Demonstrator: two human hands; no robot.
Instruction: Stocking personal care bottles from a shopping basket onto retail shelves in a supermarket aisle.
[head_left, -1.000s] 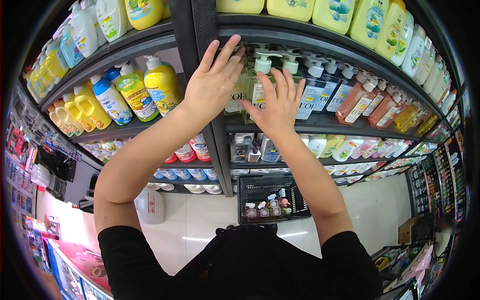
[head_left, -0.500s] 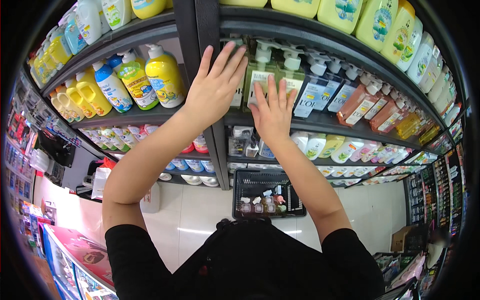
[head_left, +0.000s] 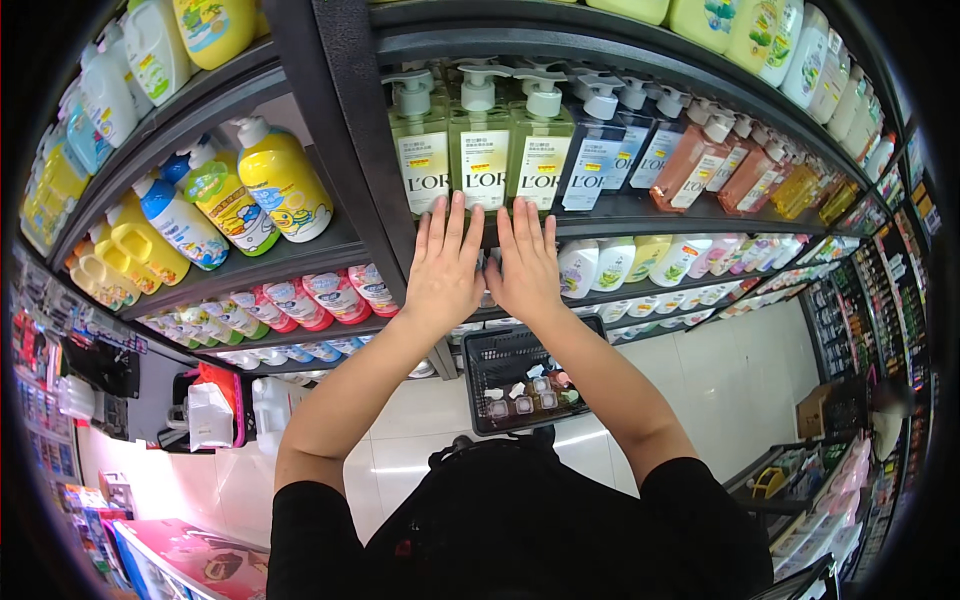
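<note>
Three green pump bottles (head_left: 480,145) stand upright side by side at the front of a black shelf. My left hand (head_left: 443,268) lies flat with its fingers stretched out, its fingertips at the foot of the left and middle green bottles. Beside it, my right hand (head_left: 526,265) is likewise flat and straight-fingered, reaching the foot of the right-hand green bottle. Neither hand holds anything. Whether the fingertips press on the bottles or on the shelf edge, I cannot tell. Dark blue pump bottles (head_left: 592,150) follow on the right, then pink pump bottles (head_left: 692,165).
A black upright post (head_left: 340,120) divides this shelf from one with yellow pump bottles (head_left: 285,185). Lower shelves carry white bottles (head_left: 612,265) and pink-capped packs (head_left: 332,292). On the tiled floor below, a black basket (head_left: 478,385) holds several small jars.
Both hands have come down from the green bottles' fronts to their feet and now lie close together. The left moved right and down. The view has shifted, and three green bottles show fully.
</note>
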